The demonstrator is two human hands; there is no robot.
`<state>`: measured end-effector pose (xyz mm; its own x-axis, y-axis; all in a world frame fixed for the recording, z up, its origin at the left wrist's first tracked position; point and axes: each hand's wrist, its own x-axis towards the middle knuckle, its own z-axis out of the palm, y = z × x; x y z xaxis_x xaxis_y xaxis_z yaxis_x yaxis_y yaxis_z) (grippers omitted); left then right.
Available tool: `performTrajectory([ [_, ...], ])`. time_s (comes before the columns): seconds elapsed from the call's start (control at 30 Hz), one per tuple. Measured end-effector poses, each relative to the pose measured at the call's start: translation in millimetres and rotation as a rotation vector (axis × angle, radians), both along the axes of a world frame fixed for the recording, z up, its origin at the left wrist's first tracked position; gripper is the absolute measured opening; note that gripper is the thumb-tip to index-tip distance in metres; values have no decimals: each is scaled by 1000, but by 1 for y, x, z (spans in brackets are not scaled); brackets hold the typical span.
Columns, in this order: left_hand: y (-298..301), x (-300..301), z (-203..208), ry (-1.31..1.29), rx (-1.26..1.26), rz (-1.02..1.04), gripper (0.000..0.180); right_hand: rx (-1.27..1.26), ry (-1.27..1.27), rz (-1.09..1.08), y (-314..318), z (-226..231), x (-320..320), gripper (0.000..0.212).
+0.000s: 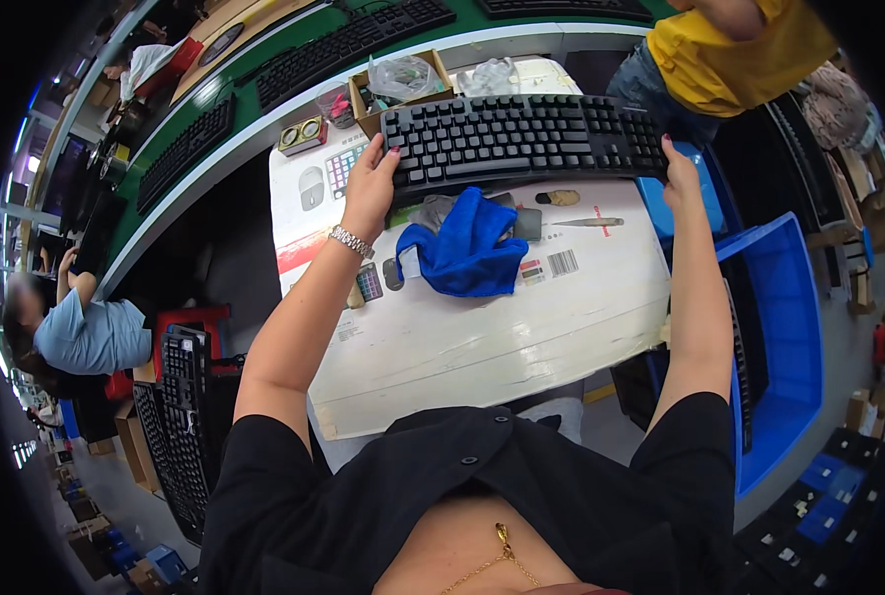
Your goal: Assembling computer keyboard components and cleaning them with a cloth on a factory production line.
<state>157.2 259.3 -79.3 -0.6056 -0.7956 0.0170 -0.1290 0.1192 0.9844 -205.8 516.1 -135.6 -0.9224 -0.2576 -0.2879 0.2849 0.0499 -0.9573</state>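
A black full-size keyboard is held up over the far part of the white work surface, its keys facing me. My left hand grips its left end, thumb on the front edge by the keys. At the opposite end my right hand is closed on the keyboard's right edge. Beneath the keyboard lies a crumpled blue cloth, touched by neither hand. A grey item, partly covered by the cloth, sits beside it and I cannot make out its kind.
Behind the keyboard stands an open cardboard box with plastic bags. More keyboards lie along a green conveyor. A blue crate stands at right, stacked keyboards at left. Co-workers in yellow and light blue are nearby.
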Motion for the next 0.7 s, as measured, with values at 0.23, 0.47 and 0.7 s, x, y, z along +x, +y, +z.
performTrajectory([
  [0.23,18,-14,7,239,121,28,52,-322,4,-27,38,-6,-29,39],
  [0.47,44,-30,30,417,100,-65,50,-622,-25,-55,94,28,-24,35],
  [0.7,83,-5,65,578,196,-35,46,-919,60,147,159,60,11,35],
])
